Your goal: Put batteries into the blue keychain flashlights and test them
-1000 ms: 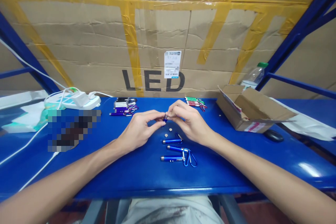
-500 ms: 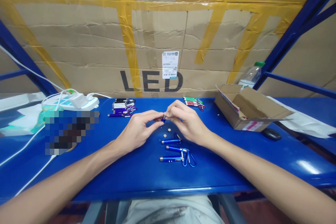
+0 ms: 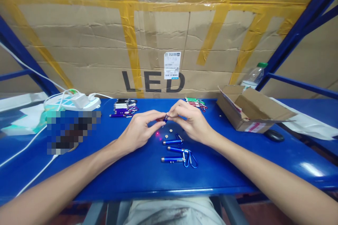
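My left hand (image 3: 144, 126) pinches a short dark blue laser pointer piece (image 3: 165, 118) between thumb and fingertips. On the upper end of the same piece, the fingers of my right hand (image 3: 191, 121) are closed. A red light spot shows on the blue tabletop just below my left fingertips. Two small round button cells (image 3: 166, 136) lie near it. Closer to me are a short blue tube (image 3: 171, 142) with a clip, a blue keychain laser pointer (image 3: 174, 148) and another blue keychain laser pointer (image 3: 172, 160), with blue carabiners at their right ends.
Black, silver and purple keychain pointers (image 3: 121, 111) lie in a row at the back left; green and red ones (image 3: 194, 102) lie at the back right. An open cardboard box (image 3: 248, 126) and a black mouse (image 3: 274, 135) stand right. A power strip (image 3: 91, 104) with cables is left.
A red light spot now shows on the table below my left fingertips. The blue piece is tilted slightly differently, and my right fingers have shifted a little on it.
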The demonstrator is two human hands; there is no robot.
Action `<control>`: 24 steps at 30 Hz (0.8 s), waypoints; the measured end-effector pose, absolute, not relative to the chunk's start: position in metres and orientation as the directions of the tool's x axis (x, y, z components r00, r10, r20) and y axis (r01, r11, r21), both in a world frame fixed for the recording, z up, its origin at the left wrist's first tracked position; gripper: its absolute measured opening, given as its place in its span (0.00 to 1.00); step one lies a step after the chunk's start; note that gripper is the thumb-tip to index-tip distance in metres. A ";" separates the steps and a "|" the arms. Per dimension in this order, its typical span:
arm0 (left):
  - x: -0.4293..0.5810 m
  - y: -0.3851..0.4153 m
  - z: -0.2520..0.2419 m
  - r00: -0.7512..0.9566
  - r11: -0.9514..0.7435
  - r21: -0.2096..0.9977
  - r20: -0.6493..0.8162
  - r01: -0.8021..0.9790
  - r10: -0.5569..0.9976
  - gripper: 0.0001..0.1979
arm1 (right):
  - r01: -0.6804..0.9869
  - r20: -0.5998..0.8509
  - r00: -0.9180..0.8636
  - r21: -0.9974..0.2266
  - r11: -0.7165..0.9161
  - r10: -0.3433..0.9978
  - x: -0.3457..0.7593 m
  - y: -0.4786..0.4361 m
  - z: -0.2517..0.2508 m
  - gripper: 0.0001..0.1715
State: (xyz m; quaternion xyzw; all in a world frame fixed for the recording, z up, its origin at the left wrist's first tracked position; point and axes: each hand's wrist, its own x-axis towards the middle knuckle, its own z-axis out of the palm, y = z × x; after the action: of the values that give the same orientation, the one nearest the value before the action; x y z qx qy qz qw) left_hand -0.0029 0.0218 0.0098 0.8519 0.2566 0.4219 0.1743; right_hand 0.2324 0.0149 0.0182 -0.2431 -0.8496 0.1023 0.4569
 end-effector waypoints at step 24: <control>-0.002 0.021 0.009 0.530 -0.808 0.511 0.616 0.295 0.583 0.11 | 0.341 0.682 -0.530 -0.372 0.863 0.504 0.232 0.011 0.019 0.12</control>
State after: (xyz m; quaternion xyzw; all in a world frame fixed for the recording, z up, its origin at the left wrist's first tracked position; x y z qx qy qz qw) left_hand -0.0021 0.0210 0.0091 0.8569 0.2560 0.4118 0.1749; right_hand 0.2318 0.0115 0.0193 -0.2431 -0.8692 0.0968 0.4195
